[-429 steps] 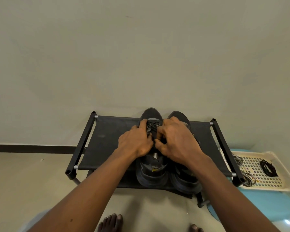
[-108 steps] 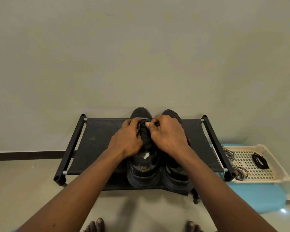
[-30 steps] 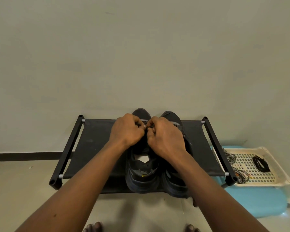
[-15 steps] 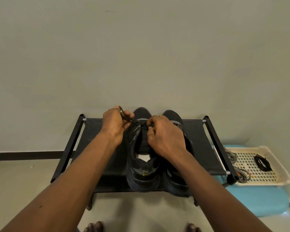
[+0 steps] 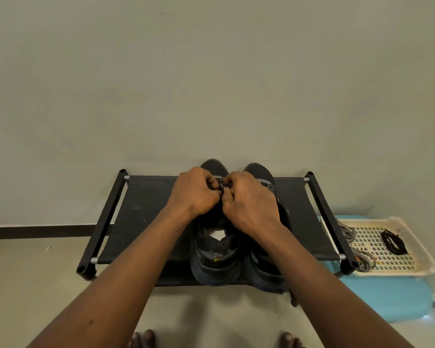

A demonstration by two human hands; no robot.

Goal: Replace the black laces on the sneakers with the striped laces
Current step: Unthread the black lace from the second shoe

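Note:
Two dark sneakers stand side by side on a black shoe rack (image 5: 141, 217), toes toward the wall. My left hand (image 5: 195, 190) and my right hand (image 5: 249, 197) meet over the toe end of the left sneaker (image 5: 215, 257), fingers curled and pinching its black lace (image 5: 221, 185) near the front eyelets. The right sneaker (image 5: 264, 270) is partly hidden under my right wrist. Striped laces (image 5: 349, 233) hang over the edge of a cream tray (image 5: 422, 259) at the right. A coiled black lace (image 5: 392, 241) lies in that tray.
The rack stands against a plain grey wall. The tray rests on a light blue stool (image 5: 387, 300) to the right of the rack. My bare toes (image 5: 143, 340) show at the bottom edge on the floor.
Half a second ago my left hand was pulled out to the left with a strand of black lace; it has come back to the sneaker's front beside my right hand.

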